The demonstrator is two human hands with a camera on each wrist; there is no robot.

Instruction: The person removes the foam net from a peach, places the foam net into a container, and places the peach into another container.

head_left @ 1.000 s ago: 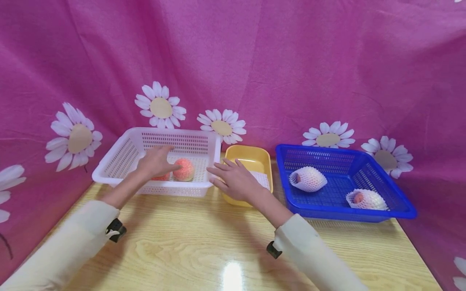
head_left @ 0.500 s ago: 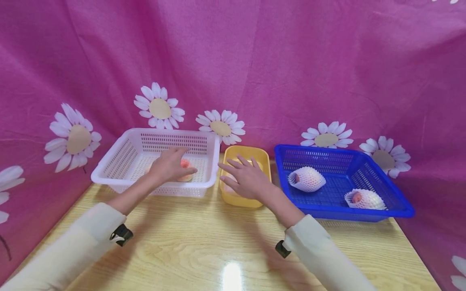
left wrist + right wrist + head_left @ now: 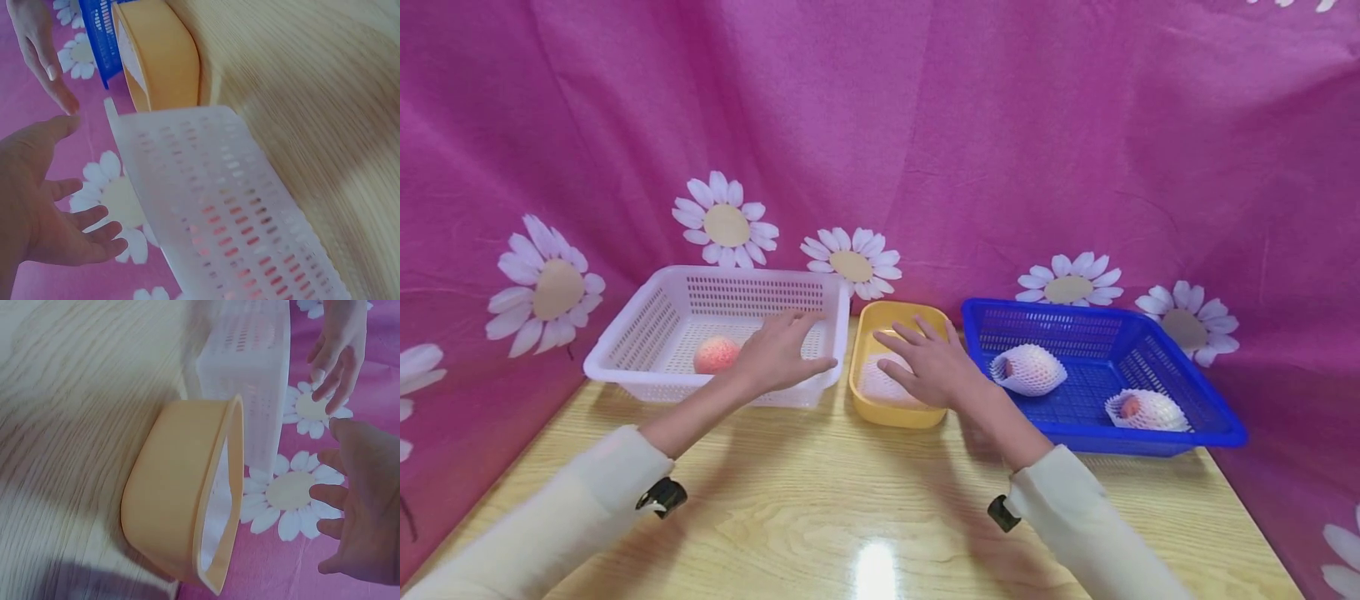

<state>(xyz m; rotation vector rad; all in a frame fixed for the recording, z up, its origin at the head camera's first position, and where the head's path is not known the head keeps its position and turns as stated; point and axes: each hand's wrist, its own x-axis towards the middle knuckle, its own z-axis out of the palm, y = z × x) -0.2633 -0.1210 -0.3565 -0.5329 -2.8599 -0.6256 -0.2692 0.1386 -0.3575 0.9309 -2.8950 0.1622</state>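
Over the right half of a white basket (image 3: 598, 367), my left hand (image 3: 778, 350) hovers with fingers spread and nothing in its grasp. A pinkish-red peach (image 3: 715, 354) lies in that basket, left of the hand; the hand and forearm hide part of the basket floor. My right hand (image 3: 936, 362) hangs above a yellow container (image 3: 891, 417), its fingers spread apart and holding nothing. White foam fruit nets (image 3: 883, 383) lie inside the container, partly covered by the hand. In the right wrist view, the right hand (image 3: 369, 500) is apart from the container's rim.
A blue basket (image 3: 1105, 437) stands at the right. In it lie two peaches in white foam nets, one at the left (image 3: 1030, 369) and one at the front right (image 3: 1147, 410). A pink curtain (image 3: 880, 125) with daisies hangs behind the wooden table (image 3: 775, 500).
Both hands have shifted to the right, the left across the white basket and the right over the yellow container. A peach at the left of the white basket has come into view.
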